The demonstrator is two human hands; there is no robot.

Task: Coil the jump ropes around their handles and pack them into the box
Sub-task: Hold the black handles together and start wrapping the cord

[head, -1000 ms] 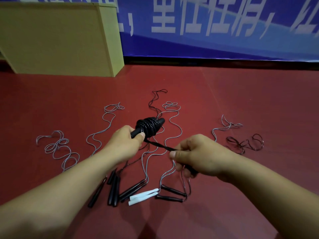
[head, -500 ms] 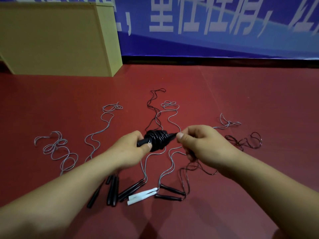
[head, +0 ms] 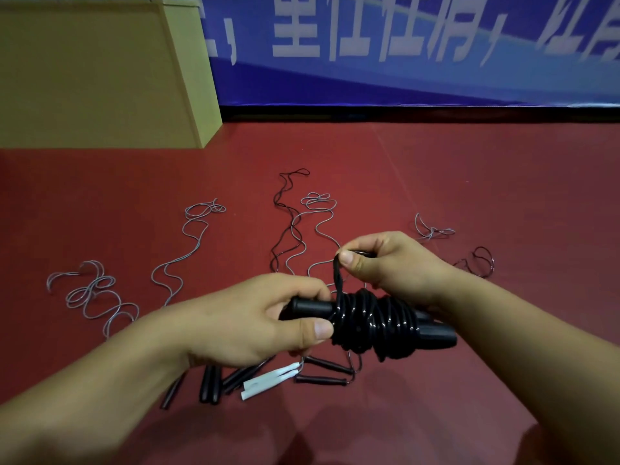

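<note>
My left hand (head: pixel 268 317) grips the black handles (head: pixel 312 308), thumb on the coil (head: pixel 375 322) wound round them, held above the floor (head: pixel 469 182). Right hand (head: pixel 385 263) pinches the rope end (head: pixel 337 280) btwn thumb & fingers, just above the coil. Other ropes (head: pixel 188 250) lie loose on the floor w/ handles near me. Box (head: pixel 100 78) stands far left, well apart.

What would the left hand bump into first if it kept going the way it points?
The left hand grips the black handles and points rightward, so it would likely meet the coiled black rope first, right against its thumb. Beyond that lies the right hand, though depth is unclear.
</note>
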